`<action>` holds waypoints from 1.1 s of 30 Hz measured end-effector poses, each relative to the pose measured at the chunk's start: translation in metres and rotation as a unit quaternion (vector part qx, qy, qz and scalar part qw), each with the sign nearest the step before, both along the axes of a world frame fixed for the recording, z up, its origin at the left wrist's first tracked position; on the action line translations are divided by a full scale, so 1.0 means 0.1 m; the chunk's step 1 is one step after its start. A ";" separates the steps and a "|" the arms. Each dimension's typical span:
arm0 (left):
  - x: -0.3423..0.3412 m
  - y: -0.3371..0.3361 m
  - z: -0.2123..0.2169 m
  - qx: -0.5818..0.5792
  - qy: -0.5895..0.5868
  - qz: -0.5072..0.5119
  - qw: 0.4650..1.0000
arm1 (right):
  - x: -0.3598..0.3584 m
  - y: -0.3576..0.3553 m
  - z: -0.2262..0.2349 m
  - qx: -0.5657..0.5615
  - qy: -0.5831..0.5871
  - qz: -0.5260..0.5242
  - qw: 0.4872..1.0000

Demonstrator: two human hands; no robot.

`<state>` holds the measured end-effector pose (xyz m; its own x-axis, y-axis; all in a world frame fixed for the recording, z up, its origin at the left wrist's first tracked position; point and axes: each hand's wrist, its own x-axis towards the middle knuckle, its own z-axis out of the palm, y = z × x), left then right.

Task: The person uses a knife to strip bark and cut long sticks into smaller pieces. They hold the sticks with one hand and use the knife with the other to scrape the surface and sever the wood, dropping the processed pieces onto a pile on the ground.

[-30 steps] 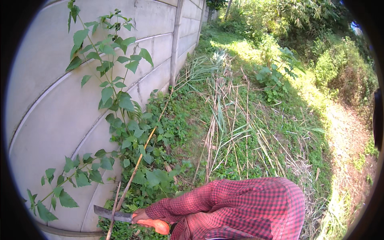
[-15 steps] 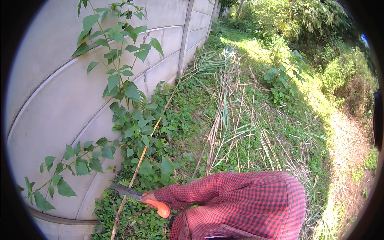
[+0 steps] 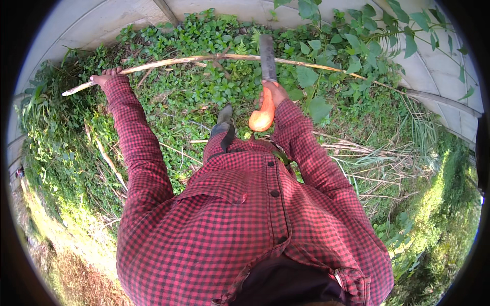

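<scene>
The right hand [image 3: 274,93] is wrapped tight around the orange handle [image 3: 262,116] of a machete; that grip is pressed together on the handle, whose rounded butt points back toward the person's chest. The dark blade [image 3: 267,57] runs straight away from the knuckles and lies across a long pale stalk [image 3: 204,59], touching it or just above it; which, I cannot tell. The left hand [image 3: 103,78] is out at arm's length with its grip curled about the same stalk near the thick cut-looking end, pinching it so the stalk stays level and taut. Held this way, one hand seems to steady the stem while the other sets the edge square to it, well apart from the holding fingers.

The stalk is thin, dry and straw-coloured, slightly bowed, with a small knot or side shoot near its middle. It stretches above the low green ground cover [image 3: 194,102], from the left hand past the blade and into a leafy shrub [image 3: 352,46] on the right. Beyond it stands a pale concrete wall [image 3: 81,25] of curved panels. Both arms wear sleeves of red and black check, and a dark boot [image 3: 224,116] shows between them on the ground. Dry grass stems [image 3: 357,153] lie to the right.
</scene>
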<state>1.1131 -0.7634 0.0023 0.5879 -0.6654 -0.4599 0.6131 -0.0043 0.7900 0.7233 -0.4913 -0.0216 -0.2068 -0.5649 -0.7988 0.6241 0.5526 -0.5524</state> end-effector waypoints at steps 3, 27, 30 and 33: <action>-0.16 0.10 0.16 -0.045 0.045 -0.015 0.998 | 0.64 -0.23 0.36 -0.078 -0.035 0.198 0.976; -0.30 0.12 0.98 -0.153 -0.140 -0.226 0.952 | 0.68 -0.36 0.41 -0.245 0.142 0.129 0.950; -0.32 0.12 1.04 -0.187 -0.170 -0.239 0.938 | 0.19 -0.40 0.64 -0.193 0.548 0.138 0.802; -0.31 0.10 1.10 -0.196 -0.160 -0.234 0.939 | -0.38 -0.69 0.69 -0.289 0.736 0.146 0.594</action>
<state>1.0824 -0.7534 0.1126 0.2563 -0.9663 0.0256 0.3469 0.1167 0.9306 0.6854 -0.5603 0.0479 -0.2664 -0.8407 0.4714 -0.8473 -0.0290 -0.5304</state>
